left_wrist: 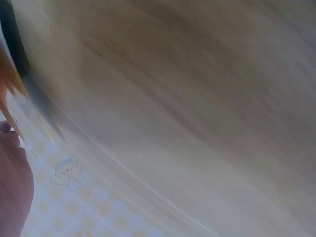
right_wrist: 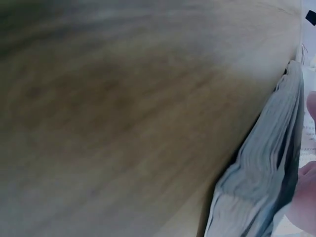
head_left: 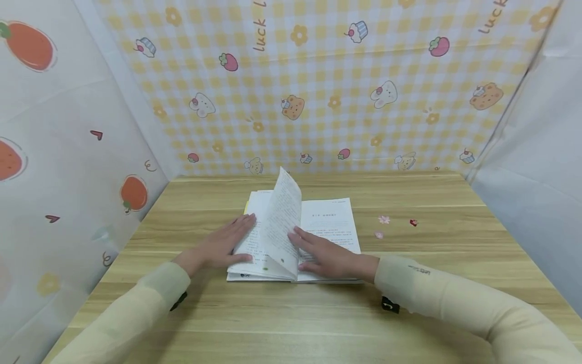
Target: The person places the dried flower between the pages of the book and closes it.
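Note:
A printed book (head_left: 328, 216) lies spread on the wooden table, with one loose-standing leaf (head_left: 283, 215) raised and curved over its left half. My left hand (head_left: 226, 243) rests at the book's left edge, fingers extended over the margin and thumb apart. Over the inner part of the right-hand page is my right hand (head_left: 326, 257), its fairly straight fingertips touching the raised leaf near the gutter. Only part of the left hand (left_wrist: 14, 185) shows in the left wrist view. In the right wrist view, the book's thick page edges (right_wrist: 254, 182) stand beside the partly cut-off right hand (right_wrist: 305, 200).
Two pink flower shapes, one farther back (head_left: 384, 219) and one nearer (head_left: 379, 235), lie on the table (head_left: 282, 323) right of the book, near a small red piece (head_left: 413, 222). A yellow checked cloth (head_left: 318, 76) hangs behind; white sheets flank both sides.

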Demonstrator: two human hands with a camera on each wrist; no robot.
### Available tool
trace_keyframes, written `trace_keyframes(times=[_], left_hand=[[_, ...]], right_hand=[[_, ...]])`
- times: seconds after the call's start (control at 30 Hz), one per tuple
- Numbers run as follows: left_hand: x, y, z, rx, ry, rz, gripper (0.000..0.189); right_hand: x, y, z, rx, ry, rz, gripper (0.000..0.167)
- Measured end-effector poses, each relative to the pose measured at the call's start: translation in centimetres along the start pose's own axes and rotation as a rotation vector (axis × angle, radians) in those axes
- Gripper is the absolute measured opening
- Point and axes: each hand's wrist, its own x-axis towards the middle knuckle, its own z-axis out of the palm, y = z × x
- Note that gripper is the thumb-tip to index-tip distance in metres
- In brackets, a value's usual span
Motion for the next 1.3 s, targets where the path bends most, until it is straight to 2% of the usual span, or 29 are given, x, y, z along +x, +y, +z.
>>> trace_keyframes(times=[0.17,0.37,0.47,0.53,0.63,0.87,0.97,1.07,1.3], left_hand=[[-0.5,-0.4,-0.9,-0.120,0.135,-0.034,0.071],[-0.1,-0.1,-2.7,-0.309,0.265,-0.067,0.061],[0.4,0.2,-3.5,-0.359,0.303,-0.061,0.061],[0.9,0.7,-3.9,-0.350,0.300,-0.056,0.064],[1.7,1.6,-4.1,-0.308,0.247,-0.051,0.069],[3.2,3.3,-2.9,-0.102,0.023,-0.039,0.087],[3.5,3.5,-2.0,-0.006,-0.062,-0.040,0.096],[3.6,3.5,-1.3,0.050,-0.127,-0.036,0.103],[3.9,3.2,0.1,0.105,-0.226,-0.058,0.114]], right_hand=[[0.1,-0.4,0.0,-0.103,-0.032,-0.051,0.077],[0.2,-0.6,0.0,-0.207,-0.080,-0.052,0.074],[0.3,-0.7,0.0,-0.241,-0.109,-0.071,0.071],[0.4,-0.8,-0.1,-0.260,-0.131,-0.082,0.069],[0.6,-0.9,-0.1,-0.283,-0.165,-0.082,0.067],[0.9,-0.8,0.2,-0.376,-0.182,-0.099,0.065],[1.0,-0.7,0.3,-0.415,-0.188,-0.100,0.064],[1.1,-0.7,0.3,-0.445,-0.199,-0.098,0.064],[1.0,-1.3,-0.1,-0.463,-0.225,-0.078,0.063]])
